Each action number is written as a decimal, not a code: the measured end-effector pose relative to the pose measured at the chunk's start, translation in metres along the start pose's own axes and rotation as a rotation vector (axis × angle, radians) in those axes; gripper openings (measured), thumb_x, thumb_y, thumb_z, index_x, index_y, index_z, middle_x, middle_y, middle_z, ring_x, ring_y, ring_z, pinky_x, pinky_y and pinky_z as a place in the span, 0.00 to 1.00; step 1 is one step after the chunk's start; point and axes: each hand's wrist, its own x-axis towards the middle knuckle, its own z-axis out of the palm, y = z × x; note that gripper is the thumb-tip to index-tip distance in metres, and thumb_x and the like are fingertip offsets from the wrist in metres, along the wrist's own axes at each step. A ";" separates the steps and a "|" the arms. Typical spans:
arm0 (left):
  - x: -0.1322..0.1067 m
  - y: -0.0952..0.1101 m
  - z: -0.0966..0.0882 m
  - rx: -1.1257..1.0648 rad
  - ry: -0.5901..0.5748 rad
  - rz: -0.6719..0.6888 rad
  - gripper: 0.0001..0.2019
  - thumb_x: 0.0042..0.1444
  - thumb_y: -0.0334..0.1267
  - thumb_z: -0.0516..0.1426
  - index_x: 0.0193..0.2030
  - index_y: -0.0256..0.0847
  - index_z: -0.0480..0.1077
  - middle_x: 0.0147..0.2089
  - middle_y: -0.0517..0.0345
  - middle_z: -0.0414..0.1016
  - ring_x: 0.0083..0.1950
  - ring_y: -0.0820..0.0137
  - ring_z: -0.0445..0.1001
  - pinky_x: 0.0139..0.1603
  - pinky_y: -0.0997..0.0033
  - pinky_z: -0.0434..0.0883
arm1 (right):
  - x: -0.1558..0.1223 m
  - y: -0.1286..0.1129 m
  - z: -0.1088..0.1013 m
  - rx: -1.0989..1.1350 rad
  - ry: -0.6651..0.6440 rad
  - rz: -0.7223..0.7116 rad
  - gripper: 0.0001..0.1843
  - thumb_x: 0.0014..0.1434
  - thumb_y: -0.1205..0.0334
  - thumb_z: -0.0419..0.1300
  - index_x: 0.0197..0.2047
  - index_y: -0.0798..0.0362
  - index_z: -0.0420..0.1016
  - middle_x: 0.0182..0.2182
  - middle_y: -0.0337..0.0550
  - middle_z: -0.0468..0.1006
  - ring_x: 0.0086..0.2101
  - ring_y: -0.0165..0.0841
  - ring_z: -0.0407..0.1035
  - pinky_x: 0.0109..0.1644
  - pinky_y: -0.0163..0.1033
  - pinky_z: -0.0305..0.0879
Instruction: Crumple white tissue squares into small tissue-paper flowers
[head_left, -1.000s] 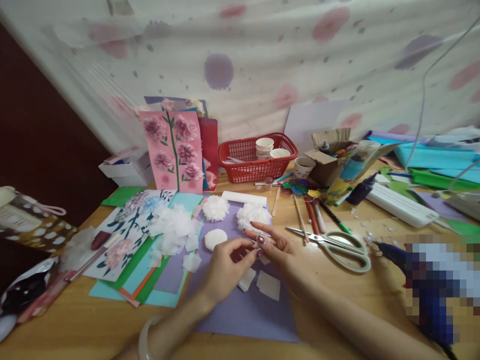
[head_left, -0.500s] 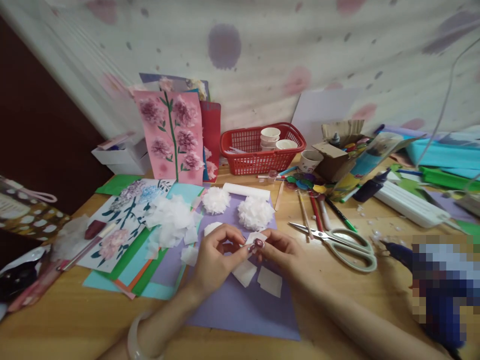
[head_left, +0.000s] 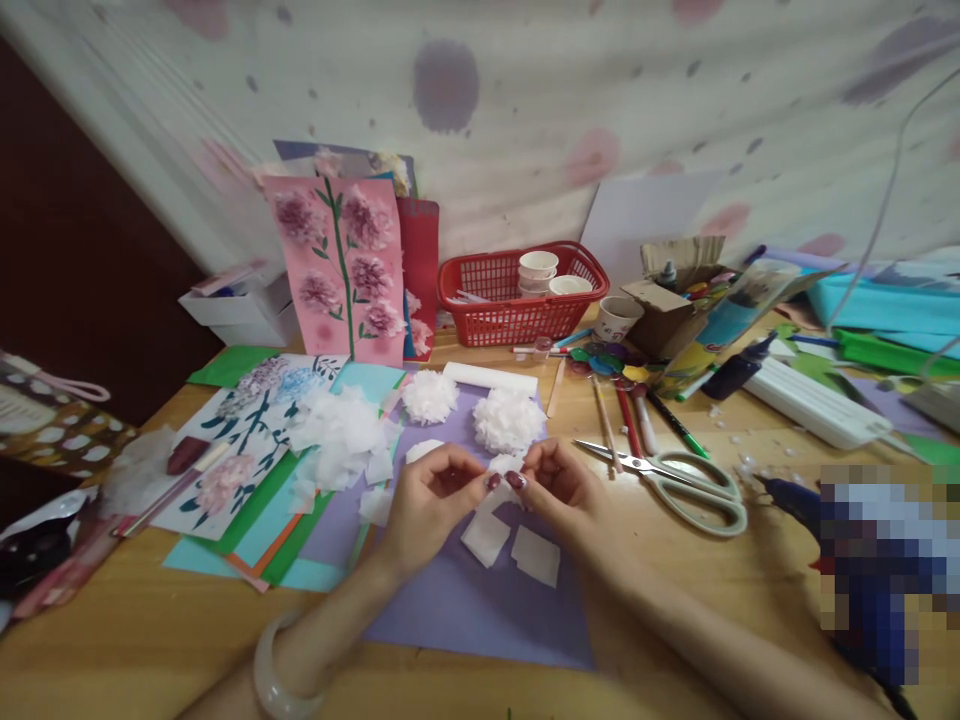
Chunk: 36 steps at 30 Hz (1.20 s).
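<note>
My left hand (head_left: 442, 500) and my right hand (head_left: 562, 492) meet over a purple sheet (head_left: 487, 620). Thumbs and fingertips of both pinch a small piece of white tissue paper (head_left: 507, 465), partly hidden by the fingers. Below them on the sheet lie a white paper square (head_left: 486, 538) and a second square (head_left: 536, 556). Just beyond my hands sit two fluffy white paper flowers, a larger one (head_left: 508, 420) and a smaller one (head_left: 430, 397). Behind them is a white paper roll (head_left: 491, 378). A heap of white tissue pieces (head_left: 337, 435) rests to the left.
Scissors (head_left: 660, 475) lie open-bladed right of my hand, near a blue glue gun (head_left: 795, 505). A red basket (head_left: 521, 325) with paper cups stands behind. A pink flower picture (head_left: 337, 270) leans at the back left. Colored papers (head_left: 285, 560) and a power strip (head_left: 821, 405) flank the work area.
My fingertips have drawn slightly apart, with the small tissue piece still between them. The view has shifted a little; the other things lie as before.
</note>
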 end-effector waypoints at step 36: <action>-0.007 0.005 -0.001 0.263 -0.141 0.211 0.07 0.45 0.27 0.63 0.22 0.38 0.69 0.32 0.56 0.73 0.37 0.70 0.74 0.39 0.73 0.70 | -0.007 -0.003 -0.002 -0.305 -0.146 -0.066 0.10 0.58 0.57 0.58 0.30 0.55 0.69 0.23 0.36 0.67 0.25 0.27 0.60 0.29 0.33 0.56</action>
